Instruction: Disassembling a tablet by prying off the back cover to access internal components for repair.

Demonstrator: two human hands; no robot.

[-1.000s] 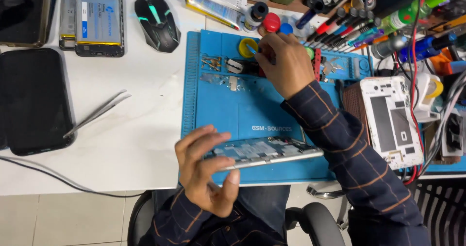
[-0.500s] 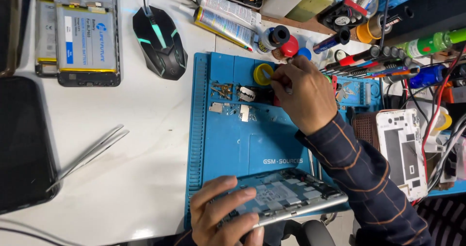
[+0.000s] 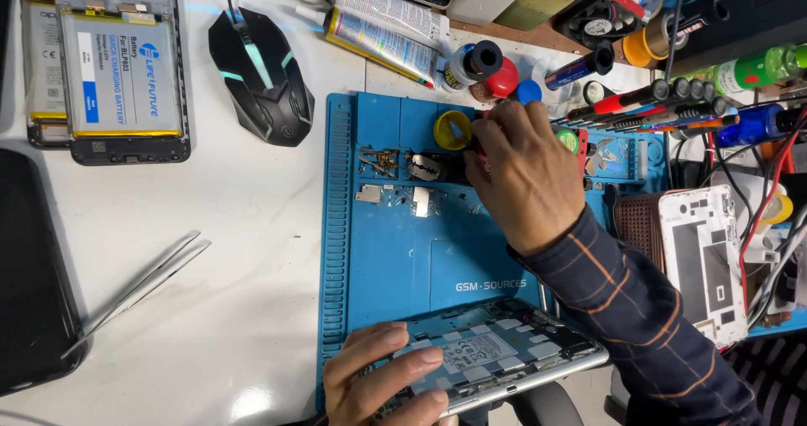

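Observation:
An opened phone (image 3: pixel 496 355) with its back off rests on the near edge of the blue work mat (image 3: pixel 387 249). My left hand (image 3: pixel 378 384) grips its left end. My right hand (image 3: pixel 525 174) reaches over the mat's far compartments, fingers closed by a yellow ring-shaped roll (image 3: pixel 451 129) and a razor blade (image 3: pixel 424 169). What the fingers pinch is hidden. Small screws and metal parts (image 3: pixel 378 161) lie in the compartments just left of that hand.
Metal tweezers (image 3: pixel 139 287) lie on the white table at left, next to a dark phone (image 3: pixel 29 266). A black mouse (image 3: pixel 261 73), an open phone with battery (image 3: pixel 113 65), glue tubes (image 3: pixel 378 27), bottles, screwdrivers (image 3: pixel 664 107) and a white phone frame (image 3: pixel 702 262) crowd the far and right sides.
The view has shifted closer and toward the mat. My right hand stays at the far compartments; my left hand keeps hold of the opened phone at the near edge.

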